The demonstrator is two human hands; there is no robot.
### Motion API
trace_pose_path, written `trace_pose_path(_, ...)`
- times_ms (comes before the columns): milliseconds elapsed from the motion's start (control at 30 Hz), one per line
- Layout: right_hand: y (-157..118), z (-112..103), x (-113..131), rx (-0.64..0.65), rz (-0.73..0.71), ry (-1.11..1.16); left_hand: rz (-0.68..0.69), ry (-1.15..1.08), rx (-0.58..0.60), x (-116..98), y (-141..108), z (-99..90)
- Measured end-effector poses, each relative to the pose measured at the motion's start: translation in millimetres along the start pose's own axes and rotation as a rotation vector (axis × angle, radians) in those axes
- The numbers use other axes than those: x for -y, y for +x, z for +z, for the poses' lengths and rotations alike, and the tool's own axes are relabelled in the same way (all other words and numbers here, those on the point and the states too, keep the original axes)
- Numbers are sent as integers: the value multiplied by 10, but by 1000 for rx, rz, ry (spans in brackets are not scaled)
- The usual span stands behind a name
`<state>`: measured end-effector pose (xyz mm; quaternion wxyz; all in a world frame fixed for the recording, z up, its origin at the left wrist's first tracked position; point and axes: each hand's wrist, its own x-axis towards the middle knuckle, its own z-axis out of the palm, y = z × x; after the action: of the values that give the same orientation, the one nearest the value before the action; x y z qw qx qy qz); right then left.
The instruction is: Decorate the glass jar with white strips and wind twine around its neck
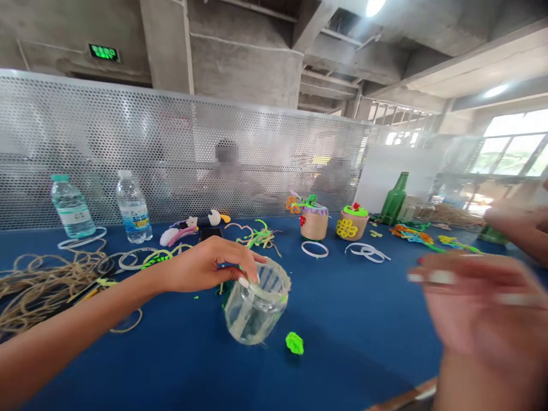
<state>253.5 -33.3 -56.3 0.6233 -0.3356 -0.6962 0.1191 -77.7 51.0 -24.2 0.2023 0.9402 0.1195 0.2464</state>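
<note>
My left hand (225,265) is closed on the rim of a clear glass jar (252,314), thumb outside and fingers over the mouth. The jar leans slightly on the blue table and has whitish residue on its wall. A crumpled bright green tuft (295,343) lies just to the right of the jar's base. Off to the right, my right hand (479,308) is raised over the table and smeared by motion. Its fingers are too blurred to show whether anything is between them; a small red spot shows near the fingertips.
Tangled twine (38,285) covers the table's left side. Behind it stand two water bottles (133,211). Two decorated twine-wrapped jars (314,224) and a green bottle (394,200) stand at the back, before a perforated metal screen (265,137). Another person's hand (520,220) shows at right.
</note>
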Motion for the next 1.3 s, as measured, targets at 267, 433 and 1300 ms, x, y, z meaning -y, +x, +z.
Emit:
trace_pose_path(267,164,1466,193,631,-387,-77,-63,153,-17,-256,-559,-109)
trace_pose_path(433,153,1614,206,640,-260,137,-134,194,-40,-449,-821,-24)
trace_pose_path(1300,511,1525,80,450,226,554,-180,171,-96,-409,-1023,-39)
